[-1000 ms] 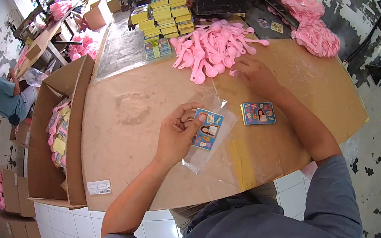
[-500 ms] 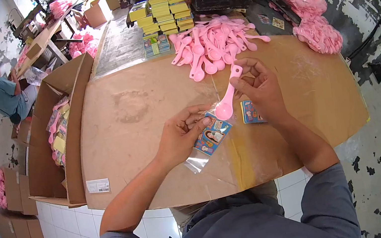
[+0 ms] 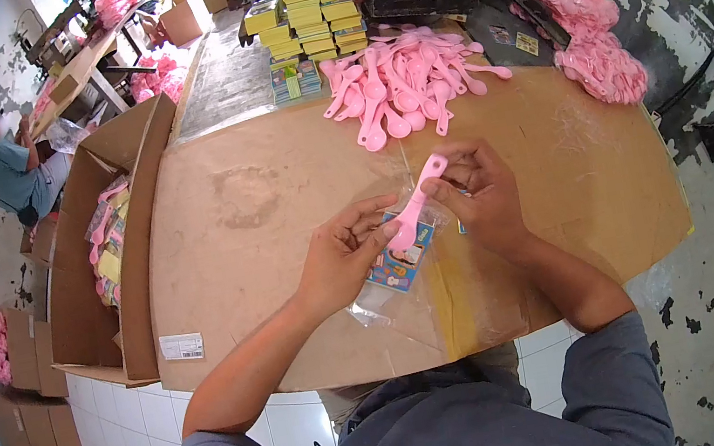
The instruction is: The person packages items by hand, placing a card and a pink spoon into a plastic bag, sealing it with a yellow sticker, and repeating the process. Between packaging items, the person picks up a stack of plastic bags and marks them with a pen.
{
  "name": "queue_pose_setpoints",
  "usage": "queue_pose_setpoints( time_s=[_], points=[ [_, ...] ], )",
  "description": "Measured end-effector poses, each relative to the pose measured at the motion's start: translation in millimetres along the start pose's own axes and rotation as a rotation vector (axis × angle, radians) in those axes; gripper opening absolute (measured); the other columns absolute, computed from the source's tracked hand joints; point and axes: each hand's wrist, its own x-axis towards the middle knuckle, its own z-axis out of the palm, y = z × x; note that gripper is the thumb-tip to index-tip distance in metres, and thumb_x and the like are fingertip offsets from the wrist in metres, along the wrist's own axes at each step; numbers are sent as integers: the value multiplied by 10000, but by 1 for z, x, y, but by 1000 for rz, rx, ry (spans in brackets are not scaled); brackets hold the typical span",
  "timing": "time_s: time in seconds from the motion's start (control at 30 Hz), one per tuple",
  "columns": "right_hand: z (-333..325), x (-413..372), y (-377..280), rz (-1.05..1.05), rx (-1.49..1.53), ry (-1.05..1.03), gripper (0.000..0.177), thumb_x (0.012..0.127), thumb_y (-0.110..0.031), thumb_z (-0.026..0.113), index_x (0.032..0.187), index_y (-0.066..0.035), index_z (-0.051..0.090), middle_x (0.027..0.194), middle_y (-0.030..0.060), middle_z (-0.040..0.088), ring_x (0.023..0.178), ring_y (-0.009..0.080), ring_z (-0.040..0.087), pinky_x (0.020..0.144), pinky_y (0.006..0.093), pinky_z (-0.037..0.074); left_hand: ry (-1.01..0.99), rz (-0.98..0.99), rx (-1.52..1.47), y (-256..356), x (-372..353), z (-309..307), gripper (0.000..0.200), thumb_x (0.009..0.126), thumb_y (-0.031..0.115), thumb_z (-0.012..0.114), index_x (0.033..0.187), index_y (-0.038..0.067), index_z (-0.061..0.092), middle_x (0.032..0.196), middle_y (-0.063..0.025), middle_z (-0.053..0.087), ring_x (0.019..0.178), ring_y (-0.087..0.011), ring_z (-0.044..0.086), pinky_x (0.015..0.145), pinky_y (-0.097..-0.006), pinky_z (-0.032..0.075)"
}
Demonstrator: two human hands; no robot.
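Note:
A pink plastic spoon (image 3: 418, 203) is pinched by its handle between the thumb and fingers of my right hand (image 3: 485, 200). Its bowl lies over a blue printed card (image 3: 399, 271), right at my left thumb. That card sits in a clear plastic bag (image 3: 373, 307), which my left hand (image 3: 337, 259) grips at the side, fingers closed. The bag's upper film shows around the spoon. Behind my right hand, a blue edge of more cards (image 3: 462, 226) peeks out on the cardboard tabletop.
A heap of pink spoons (image 3: 410, 86) lies across the table, beside stacks of yellow-edged cards (image 3: 306, 19). At left stands an open carton (image 3: 152, 182) holding packed bags. Pink bundles (image 3: 600, 69) hang over the right side. A seated person (image 3: 18, 171) works at far left.
My right hand has brought the spoon down and left, from above the card to over it and the bag. My left hand has stayed nearly still.

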Motion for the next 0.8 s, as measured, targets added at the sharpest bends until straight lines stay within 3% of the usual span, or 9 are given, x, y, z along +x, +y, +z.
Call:
queue_pose_setpoints(
  time_s=[0.07, 0.13, 0.2, 0.3, 0.47, 0.5, 0.6, 0.7, 0.8],
  points=[
    [-9, 2, -3, -123, -298, -231, 350, 958, -2, 664, 1287, 2, 545, 1211, 87, 631, 1132, 174, 648, 944, 342, 536, -4, 2, 3, 0, 0, -3, 364, 1030, 88, 628, 1374, -16, 569, 1143, -116, 738, 978, -101, 693, 812, -246, 564],
    [-8, 6, -11, -86, -307, -309, 319, 963, -18, 646, 1273, -8, 572, 1244, 91, 630, 1213, 197, 614, 1004, 373, 503, -21, -45, 14, 5, 0, -5, 361, 1030, 101, 633, 1368, -9, 573, 1135, -114, 739, 976, -101, 695, 805, -242, 562],
    [-2, 8, -24, 114, -28, -236, 268, 965, -32, 630, 1233, -24, 620, 1275, 102, 630, 1276, 227, 580, 1064, 400, 463, -33, -74, 21, 7, -1, -8, 362, 1030, 112, 635, 1368, -2, 572, 1120, -111, 743, 974, -105, 697, 808, -244, 560],
    [-1, 16, -34, -269, -357, -335, 184, 945, -43, 655, 1124, -60, 692, 1317, 132, 620, 1284, 269, 579, 1093, 412, 440, -72, -80, 3, 4, 0, -9, 372, 1032, 118, 632, 1380, 10, 560, 1134, -113, 737, 1005, -123, 694, 850, -260, 558],
    [-7, 20, -76, -351, -361, -563, 119, 893, -77, 725, 1011, -70, 711, 1310, 123, 640, 1282, 303, 580, 1085, 444, 440, -95, 68, -228, 11, -6, 4, 397, 1015, 112, 654, 1386, 9, 555, 1297, -104, 661, 1147, -126, 629, 939, -266, 521],
    [-8, 22, -88, -368, -319, -595, 131, 880, -85, 740, 1006, -70, 708, 1300, 120, 646, 1286, 310, 578, 1076, 451, 446, -69, 117, -101, 13, -7, 4, 407, 1008, 105, 657, 1390, 11, 552, 1335, -106, 634, 1181, -142, 615, 963, -274, 517],
    [-2, 23, -135, -663, -845, -495, 126, 855, -95, 753, 966, -66, 702, 1145, 100, 679, 1167, 316, 625, 959, 435, 498, -59, 278, 226, 18, -10, 2, 442, 987, 85, 663, 1407, 19, 540, 1401, -103, 585, 1253, -179, 586, 1013, -299, 513],
    [-1, 22, -138, -562, -1019, -457, 118, 846, -96, 748, 949, -65, 699, 965, 95, 661, 955, 307, 658, 801, 417, 520, -138, 391, 378, 23, -16, 7, 473, 979, 76, 660, 1429, 27, 526, 1396, -92, 587, 1266, -191, 582, 1008, -321, 528],
    [3, 17, -131, -463, -865, -407, 107, 859, -93, 736, 947, -54, 690, 847, 108, 618, 774, 301, 638, 693, 412, 510, -143, 362, 387, 37, -23, 19, 462, 977, 73, 650, 1420, 14, 533, 1385, -103, 597, 1272, -192, 584, 1026, -340, 510]
  ],
)
